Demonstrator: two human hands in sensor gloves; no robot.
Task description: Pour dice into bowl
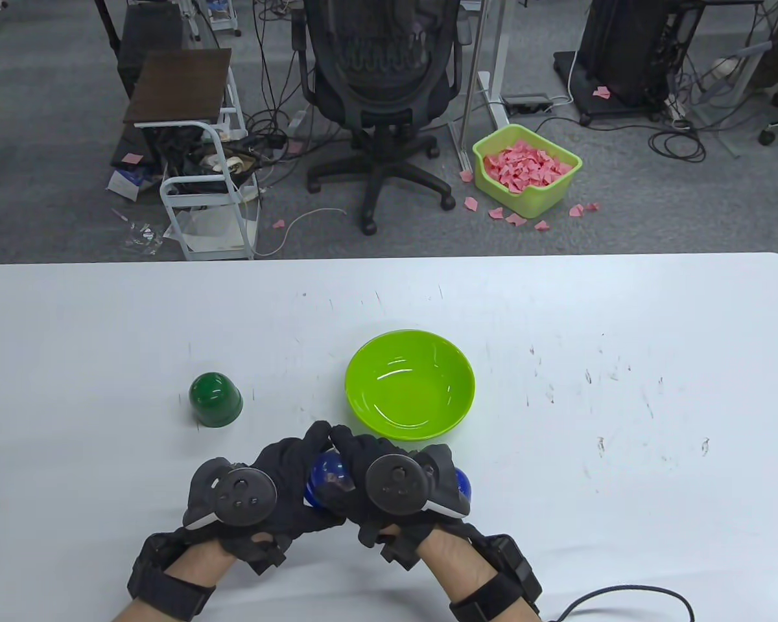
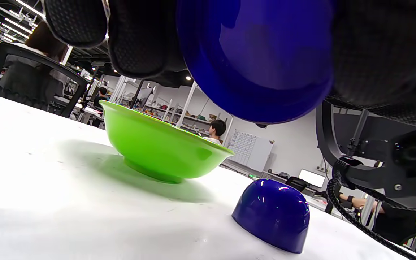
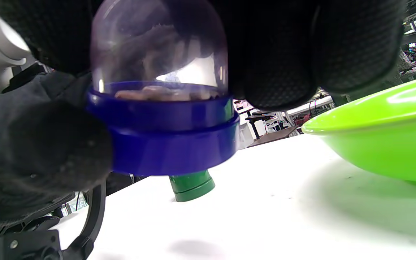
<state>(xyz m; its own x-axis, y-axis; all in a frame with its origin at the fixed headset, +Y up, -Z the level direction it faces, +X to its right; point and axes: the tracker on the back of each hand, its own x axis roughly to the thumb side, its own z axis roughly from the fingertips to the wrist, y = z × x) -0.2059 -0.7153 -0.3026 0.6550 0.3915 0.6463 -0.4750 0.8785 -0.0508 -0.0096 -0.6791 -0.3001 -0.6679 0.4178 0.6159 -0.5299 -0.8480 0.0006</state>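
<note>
Both hands hold a blue dice cup [image 1: 327, 483] a little above the table, just in front of the lime green bowl [image 1: 410, 382]. My left hand [image 1: 292, 463] grips its blue base [image 3: 168, 144]. My right hand [image 1: 363, 453] grips its clear dome [image 3: 161, 47] from above. Pale shapes, likely dice [image 3: 157, 94], lie blurred on the base inside the dome. The cup is upright and closed. The bowl looks empty; it also shows in the left wrist view [image 2: 161, 148] and the right wrist view [image 3: 385, 144].
A green dice cup [image 1: 215, 398] stands to the left of the bowl. A blue dome cover [image 1: 461, 484] lies on the table by my right hand, partly hidden behind it, and also shows in the left wrist view [image 2: 273, 213]. A black cable [image 1: 622, 593] trails at the front right.
</note>
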